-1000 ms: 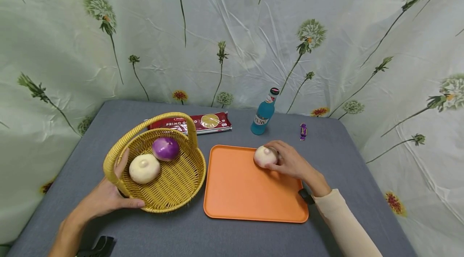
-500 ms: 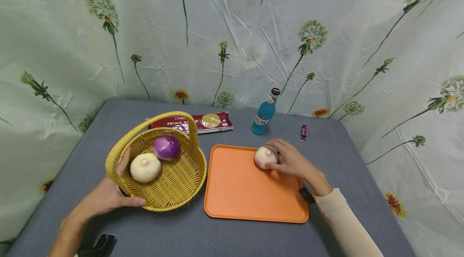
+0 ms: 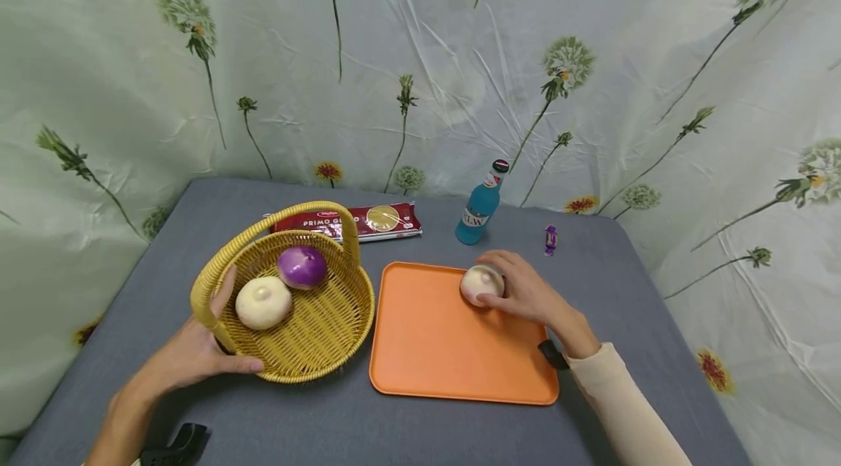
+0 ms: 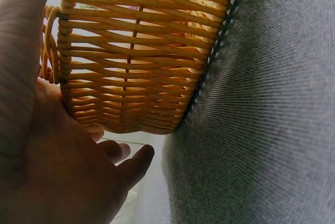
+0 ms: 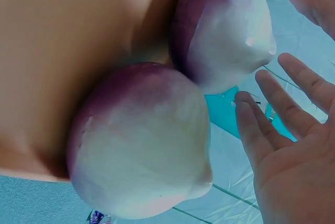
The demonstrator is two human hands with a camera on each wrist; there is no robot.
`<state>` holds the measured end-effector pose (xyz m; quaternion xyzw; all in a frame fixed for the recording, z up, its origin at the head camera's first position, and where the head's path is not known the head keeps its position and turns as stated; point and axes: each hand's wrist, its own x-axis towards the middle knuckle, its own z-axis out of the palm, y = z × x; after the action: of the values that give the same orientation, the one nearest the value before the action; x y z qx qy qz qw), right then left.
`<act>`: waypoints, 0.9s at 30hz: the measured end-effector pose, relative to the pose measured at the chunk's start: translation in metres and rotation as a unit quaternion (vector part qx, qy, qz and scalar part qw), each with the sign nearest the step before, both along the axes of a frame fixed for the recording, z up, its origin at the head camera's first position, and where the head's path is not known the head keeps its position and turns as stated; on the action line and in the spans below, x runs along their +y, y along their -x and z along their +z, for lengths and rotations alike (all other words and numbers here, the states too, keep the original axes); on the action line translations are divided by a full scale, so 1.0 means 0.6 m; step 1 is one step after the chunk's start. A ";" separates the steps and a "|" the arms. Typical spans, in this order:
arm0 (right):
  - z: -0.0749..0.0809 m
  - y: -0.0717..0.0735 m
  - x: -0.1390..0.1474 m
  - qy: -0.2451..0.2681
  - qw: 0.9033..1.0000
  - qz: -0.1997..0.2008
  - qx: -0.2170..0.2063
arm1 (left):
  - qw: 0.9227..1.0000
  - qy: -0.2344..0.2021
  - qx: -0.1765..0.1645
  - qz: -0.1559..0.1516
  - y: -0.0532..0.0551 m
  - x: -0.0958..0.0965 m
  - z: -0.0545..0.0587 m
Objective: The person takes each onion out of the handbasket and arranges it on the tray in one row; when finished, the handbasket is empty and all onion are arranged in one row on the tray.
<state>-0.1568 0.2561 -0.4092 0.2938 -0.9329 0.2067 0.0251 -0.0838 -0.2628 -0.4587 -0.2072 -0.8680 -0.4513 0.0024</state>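
Observation:
My left hand (image 3: 197,353) grips the near left side of a yellow wicker basket (image 3: 358,331), thumb along the outside and fingers by the handle base. In the left wrist view some fingers (image 4: 137,167) extend past the basket's wall (image 4: 131,77). Inside lie a turnip with its white side up (image 3: 263,303) and a purple one (image 3: 302,267). My right hand (image 3: 522,291) is over the orange tray (image 3: 453,356), fingers spread beside a white turnip (image 3: 482,285). In the right wrist view two turnips (image 5: 152,145) sit side by side; the right hand (image 5: 298,166) has straight, separated fingers.
Behind the basket lies a red spaghetti packet (image 3: 388,221). A blue bottle (image 3: 478,207) stands beyond the tray, with a small purple-wrapped candy (image 3: 550,240) to its right. The grey table (image 3: 315,422) ends at a flower-patterned cloth backdrop (image 3: 447,71).
The head view has shifted very slightly. Both hands, the basket and the turnips stay almost where they were.

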 end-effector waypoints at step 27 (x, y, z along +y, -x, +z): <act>0.012 0.003 -0.049 0.039 0.998 0.034 -0.021 | 1.000 0.002 0.005 0.001 -0.001 0.001 0.002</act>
<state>-0.1584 0.2268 -0.4018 0.3196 -0.9140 0.2497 0.0097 -0.0834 -0.2621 -0.4576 -0.2084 -0.8691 -0.4486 0.0069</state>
